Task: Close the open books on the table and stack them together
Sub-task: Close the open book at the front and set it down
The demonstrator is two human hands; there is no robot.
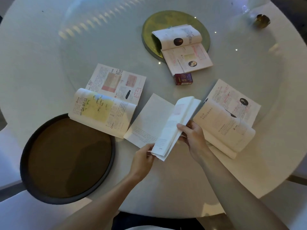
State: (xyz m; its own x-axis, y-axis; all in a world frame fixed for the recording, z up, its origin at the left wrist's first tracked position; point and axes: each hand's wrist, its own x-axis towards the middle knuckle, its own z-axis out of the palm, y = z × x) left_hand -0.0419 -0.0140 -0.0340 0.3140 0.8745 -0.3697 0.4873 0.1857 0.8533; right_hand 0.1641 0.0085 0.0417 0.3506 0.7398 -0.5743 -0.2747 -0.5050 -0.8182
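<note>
Round white table (pixel 49 52), four open books, none closed yet, no stack yet. Task early, by look of it.

Middle book (pixel 159 123) in hand, near front edge, btwn the two other near books. Left half flat on table, blank-ish page up. Right half lifted, pages fanned, standing steep over the spine. Spine / long axis running from near-left to far-right, diagonal.

Left hand (pixel 142 161) pinching near corner of the lifted page block, fingers closed on paper. Right hand (pixel 193 136) gripping outer edge of same block, thumb on top, fingers behind. Both shut on middle book.

Key relation: flat half lies left of lifted half, so closing = swing the block leftward and down over the spine. Right hand behind the block, better placed to push it over; left hand at near corner, good for steadying.

Left book (pixel 106 103) open flat, yellow map page, near corner overhanging dark round tray (pixel 25 156). Nearer left hand. Touching or just beside middle book, can't tell which.

Right book (pixel 230 120) open, near half humped up, just beside right hand.

Far book (pixel 184 48) open, partly on gold round disc (pixel 149 25), well apart from both hands; reach needed. Small red box (pixel 183 78) just beside its near edge, maybe tucked under, unclear.

Small dark-gold object (pixel 262 20) at far right, blurry, unidentifiable.

Risk: loose pages may crease if folded over fast.
</note>
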